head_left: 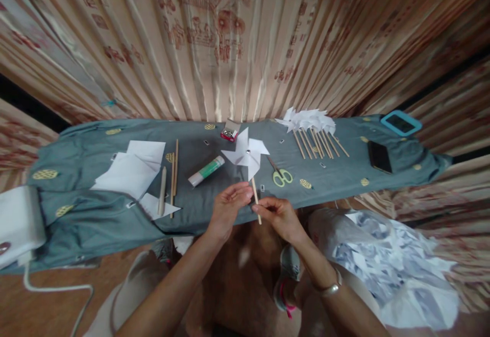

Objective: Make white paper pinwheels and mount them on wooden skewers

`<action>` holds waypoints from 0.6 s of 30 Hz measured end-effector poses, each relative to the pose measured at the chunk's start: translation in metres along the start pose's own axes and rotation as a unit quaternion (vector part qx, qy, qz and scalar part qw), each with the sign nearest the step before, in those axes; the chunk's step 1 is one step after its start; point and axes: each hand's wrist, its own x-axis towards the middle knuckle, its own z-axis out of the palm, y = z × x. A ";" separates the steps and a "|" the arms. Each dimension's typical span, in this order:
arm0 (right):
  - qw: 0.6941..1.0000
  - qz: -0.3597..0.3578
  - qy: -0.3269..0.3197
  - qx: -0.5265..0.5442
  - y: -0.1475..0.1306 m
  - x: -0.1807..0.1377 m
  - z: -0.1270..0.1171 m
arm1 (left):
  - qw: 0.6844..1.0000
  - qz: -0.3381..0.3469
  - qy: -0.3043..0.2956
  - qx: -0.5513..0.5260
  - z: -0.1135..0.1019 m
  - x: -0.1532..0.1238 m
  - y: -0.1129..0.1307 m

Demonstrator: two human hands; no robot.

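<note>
A white paper pinwheel (248,153) on a thin wooden stick stands over the near edge of the cloth, a small metal pin at its centre. Thumb and fingers of my right hand (281,217) pinch the lower part of the stick. My left hand (229,207) is close beside the stick, fingers loosely stretched; whether the fingertips touch it is hard to tell. Green-handled scissors (282,176) lie just right of the pinwheel. To its left is a green and white glue stick (206,170). Behind it sits a small red box of pins (228,134).
A row of finished pinwheels (312,122) lies at the back right, near a black phone (380,157) and a blue-framed device (401,122). White paper sheets (132,173), wooden sticks (174,176) and a pale pointed tool (163,191) lie left. A bag of paper scraps (394,265) stands lower right.
</note>
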 end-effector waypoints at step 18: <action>0.795 0.143 0.161 -0.567 -0.023 0.157 -0.123 | 0.999 -0.023 -0.016 0.035 -0.007 -0.014 -0.006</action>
